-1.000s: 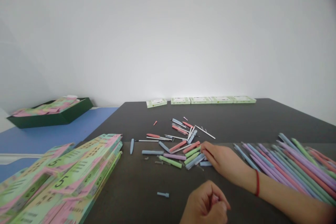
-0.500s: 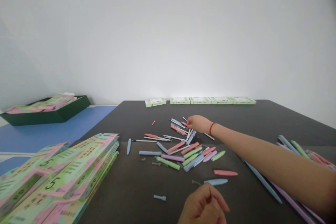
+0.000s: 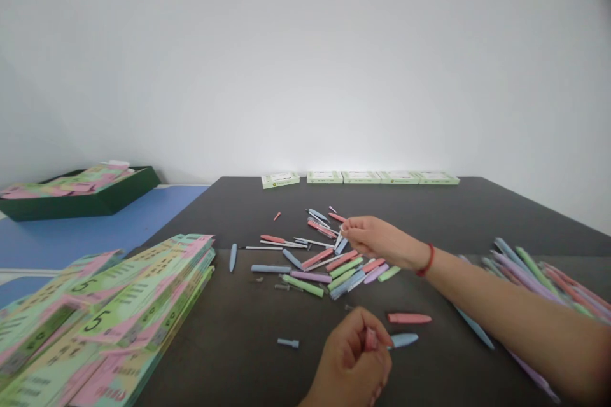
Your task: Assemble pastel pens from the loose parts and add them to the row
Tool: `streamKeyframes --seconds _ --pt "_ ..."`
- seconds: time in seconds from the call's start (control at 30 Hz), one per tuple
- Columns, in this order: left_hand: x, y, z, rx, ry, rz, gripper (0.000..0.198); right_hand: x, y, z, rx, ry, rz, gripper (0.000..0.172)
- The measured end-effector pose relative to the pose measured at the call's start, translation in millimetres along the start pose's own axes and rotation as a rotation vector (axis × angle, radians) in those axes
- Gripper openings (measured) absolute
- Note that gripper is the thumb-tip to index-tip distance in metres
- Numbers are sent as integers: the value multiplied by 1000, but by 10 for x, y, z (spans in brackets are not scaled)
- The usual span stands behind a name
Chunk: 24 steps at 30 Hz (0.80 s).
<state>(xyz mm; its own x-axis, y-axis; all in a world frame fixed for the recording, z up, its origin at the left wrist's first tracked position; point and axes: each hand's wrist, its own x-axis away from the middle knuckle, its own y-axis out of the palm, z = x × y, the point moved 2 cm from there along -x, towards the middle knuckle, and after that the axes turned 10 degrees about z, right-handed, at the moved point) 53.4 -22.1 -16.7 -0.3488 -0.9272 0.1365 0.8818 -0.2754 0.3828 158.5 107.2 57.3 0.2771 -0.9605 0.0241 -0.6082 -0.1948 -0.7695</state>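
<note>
My left hand [image 3: 354, 356] is closed low in the middle, with a small pink pen piece [image 3: 370, 339] showing between thumb and fingers. Just beyond its fingertips lies a light-blue pen cap [image 3: 403, 340], and behind that a red one [image 3: 409, 318]. Farther out, my right hand [image 3: 370, 238], with a red cord at the wrist, reaches over a loose pile of pen parts. Its thumb and finger pinch together at the end of a thin white pen refill [image 3: 338, 240]. Around it lie a red barrel [image 3: 317, 259], a green barrel [image 3: 303, 285] and a purple barrel [image 3: 311, 276].
Stacks of printed cartons [image 3: 143, 305] fill the left side. Several flat pale-green boxes [image 3: 324, 177] line the far edge of the black table [image 3: 229, 343]. Pastel pens [image 3: 525, 273] lie at right, partly behind my forearm. A dark green tray [image 3: 109, 194] stands on the blue surface.
My right hand has drawn slightly back toward me and to the right over the pile. My left hand has risen and turned, showing the pink piece. The view has shifted slightly.
</note>
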Motion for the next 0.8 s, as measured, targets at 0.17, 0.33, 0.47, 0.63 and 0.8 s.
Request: streamKeyframes --seconds 0.17,0.33,0.47,0.63,0.8 --pt "66 27 111 6 115 -35 6 1078 98 -8 -737 100 -113 20" --pt "139 30 123 -112 159 -42 10 1340 232 -32 -853 131 -12 21" --pt "151 13 138 -193 192 -19 15 1317 249 -55 -800 98 44 21" --pt "108 -43 217 -153 260 110 14 1357 314 44 -1019 175 -15 24" --pt "111 -54 359 -380 359 167 20 1363 385 142 -1228 298 -166 27"
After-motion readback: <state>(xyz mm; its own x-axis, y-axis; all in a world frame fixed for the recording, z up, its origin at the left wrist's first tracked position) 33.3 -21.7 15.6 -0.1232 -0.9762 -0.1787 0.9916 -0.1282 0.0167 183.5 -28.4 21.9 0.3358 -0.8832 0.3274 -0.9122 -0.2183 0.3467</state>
